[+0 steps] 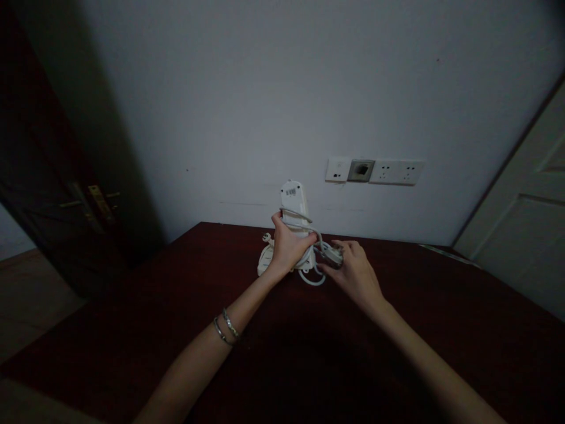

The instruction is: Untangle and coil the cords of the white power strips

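A white power strip (295, 195) is held up on the table, its back with a label and screw holes facing me. My left hand (289, 244) is closed around its lower part and the grey-white cord (296, 225) wound across it. A loop of cord hangs below, near the tabletop. My right hand (355, 268) pinches a blocky grey-white piece that looks like the cord's plug (332, 254), just right of the strip. Behind my left wrist lies another white device (263, 261) with a small white plug (266, 238); my hand hides part of it.
The dark red table (212, 282) meets a pale wall (247, 118). Wall sockets (397, 172) sit above the table's back edge on the right. A dark door (39, 176) with a brass handle stands at left, a white panelled door (529, 224) at right. Bracelets (226, 327) circle my left wrist.
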The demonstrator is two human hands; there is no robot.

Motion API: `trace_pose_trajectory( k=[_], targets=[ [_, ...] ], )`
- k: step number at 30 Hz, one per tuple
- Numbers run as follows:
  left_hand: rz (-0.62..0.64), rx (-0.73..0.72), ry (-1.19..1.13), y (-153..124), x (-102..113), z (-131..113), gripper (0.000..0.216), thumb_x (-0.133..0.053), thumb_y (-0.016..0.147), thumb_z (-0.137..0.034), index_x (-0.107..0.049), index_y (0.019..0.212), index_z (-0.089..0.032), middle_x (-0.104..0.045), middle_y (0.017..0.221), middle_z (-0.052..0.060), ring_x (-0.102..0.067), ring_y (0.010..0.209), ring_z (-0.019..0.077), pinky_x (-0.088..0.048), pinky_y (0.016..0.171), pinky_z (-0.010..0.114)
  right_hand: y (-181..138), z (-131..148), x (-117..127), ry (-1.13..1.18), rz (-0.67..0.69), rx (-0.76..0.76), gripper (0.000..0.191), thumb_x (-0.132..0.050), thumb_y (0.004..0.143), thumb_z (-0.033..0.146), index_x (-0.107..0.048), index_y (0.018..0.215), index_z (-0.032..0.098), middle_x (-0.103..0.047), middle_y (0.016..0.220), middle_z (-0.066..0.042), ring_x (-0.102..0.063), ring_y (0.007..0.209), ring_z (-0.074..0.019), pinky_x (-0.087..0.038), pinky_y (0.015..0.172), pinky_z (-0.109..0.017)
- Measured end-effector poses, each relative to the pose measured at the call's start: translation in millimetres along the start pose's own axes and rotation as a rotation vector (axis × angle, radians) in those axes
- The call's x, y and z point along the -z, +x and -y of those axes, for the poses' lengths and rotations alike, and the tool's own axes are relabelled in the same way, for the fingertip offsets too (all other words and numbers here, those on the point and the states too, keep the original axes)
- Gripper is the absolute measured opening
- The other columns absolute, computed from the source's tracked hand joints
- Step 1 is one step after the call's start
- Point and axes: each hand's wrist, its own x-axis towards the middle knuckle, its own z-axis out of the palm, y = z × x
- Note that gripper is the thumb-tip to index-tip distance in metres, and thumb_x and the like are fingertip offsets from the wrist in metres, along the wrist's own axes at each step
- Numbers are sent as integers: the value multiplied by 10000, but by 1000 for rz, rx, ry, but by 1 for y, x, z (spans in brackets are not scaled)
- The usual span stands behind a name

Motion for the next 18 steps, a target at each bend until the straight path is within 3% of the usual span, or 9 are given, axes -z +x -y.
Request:
trace_pose_trajectory(
  k=[4, 9, 14, 18],
  targets=[
    [66, 56, -135, -1, 2, -6, 709, -754, 537, -204, -301, 1082, -200, -555, 975, 68, -589, 868, 202, -452, 829, 392, 1, -9, -4, 181, 75, -58, 306, -585, 762, 435, -631, 910, 171, -626, 864, -98, -589, 794, -237, -473, 704, -356],
    [120, 82, -263, 0, 8, -11, 721, -783, 520, -218, -324, 1076, -198, -551, 1022, 88, -578, 947, 223, -425, 880, 406, 7, -13, 0, 638, 249, -217, 303, -590, 761, 460, -630, 762, 160, -638, 686, -23, -594, 640, -168, -464, 618, -283],
    [188, 70, -310, 1, 14, -11, 691, -782, 551, -252, -342, 1081, -188, -549, 1053, 96, -565, 973, 223, -416, 892, 403, 6, -9, 10, 1110, 529, -445, 314, -702, 692, 404, -626, 871, 158, -705, 806, -62, -663, 766, -196, -504, 732, -328],
    [247, 15, -294, 1, 15, -4, 688, -778, 572, -265, -349, 1104, -185, -546, 1075, 92, -549, 986, 214, -406, 907, 402, -1, -8, 9, 1351, 594, -644, 362, -758, 649, 326, -597, 923, 153, -709, 785, -75, -682, 763, -204, -531, 712, -325]
  ],
)
